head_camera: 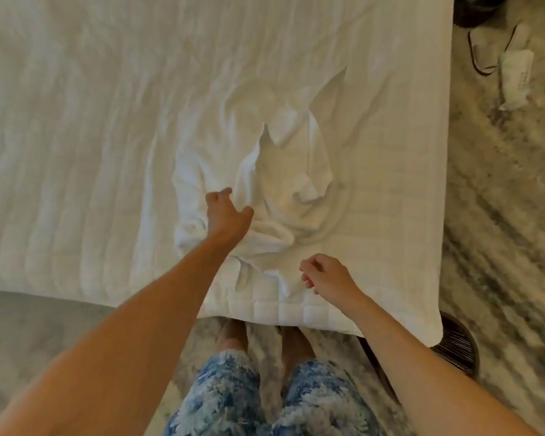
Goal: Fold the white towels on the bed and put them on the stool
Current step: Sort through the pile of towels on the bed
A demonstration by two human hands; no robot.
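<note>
My blue patterned shorts [233, 398] and bare feet [233, 335] stand on the marbled floor [501, 215] at the edge of the bed [76, 121]; a dark round object [456, 350] shows under its corner. My right hand [326, 275] hovers over the quilt, fingers loosely curled, holding nothing. Farther in, my left hand [228, 212] lies on the crumpled white towel [290, 171], thumb and fingers apart over a fold; whether it grips I cannot tell. White slippers [485, 51] lie beyond on the floor
</note>
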